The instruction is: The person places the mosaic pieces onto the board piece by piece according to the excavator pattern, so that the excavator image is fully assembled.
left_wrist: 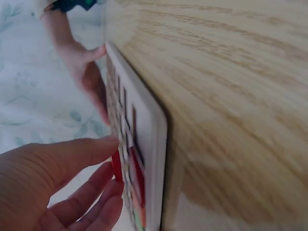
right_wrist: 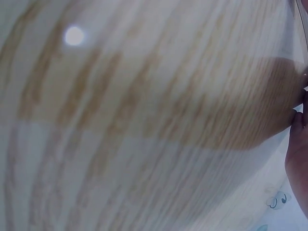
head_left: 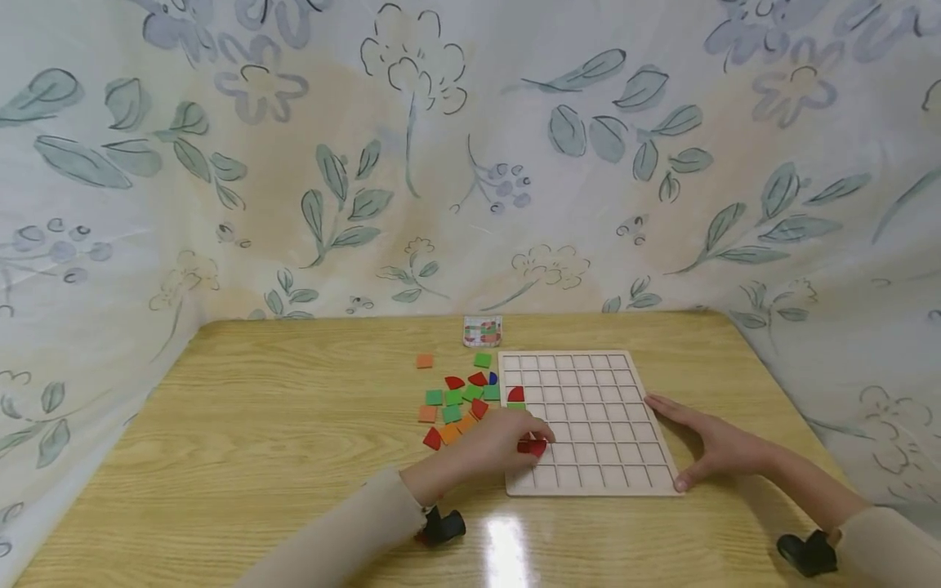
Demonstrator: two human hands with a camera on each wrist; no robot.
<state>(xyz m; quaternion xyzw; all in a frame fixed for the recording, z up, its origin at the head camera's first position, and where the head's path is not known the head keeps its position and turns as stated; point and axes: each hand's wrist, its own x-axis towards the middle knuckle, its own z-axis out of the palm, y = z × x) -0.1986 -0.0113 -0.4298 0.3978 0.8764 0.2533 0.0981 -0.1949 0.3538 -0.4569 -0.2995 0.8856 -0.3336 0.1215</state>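
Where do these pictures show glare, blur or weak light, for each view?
Head: white glare on the table below the board; left wrist: dim, the right hand looking soft; right wrist: round bright spot at upper left, the table blurred.

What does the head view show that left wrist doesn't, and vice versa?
Head only: the small patterned card and the loose coloured pieces left of the board.

Left wrist only: an orange-looking piece on the board, apparently covered by the left hand in head.

Both: left hand pinching a red piece, right hand touching the board's edge, tabletop, floral cloth.
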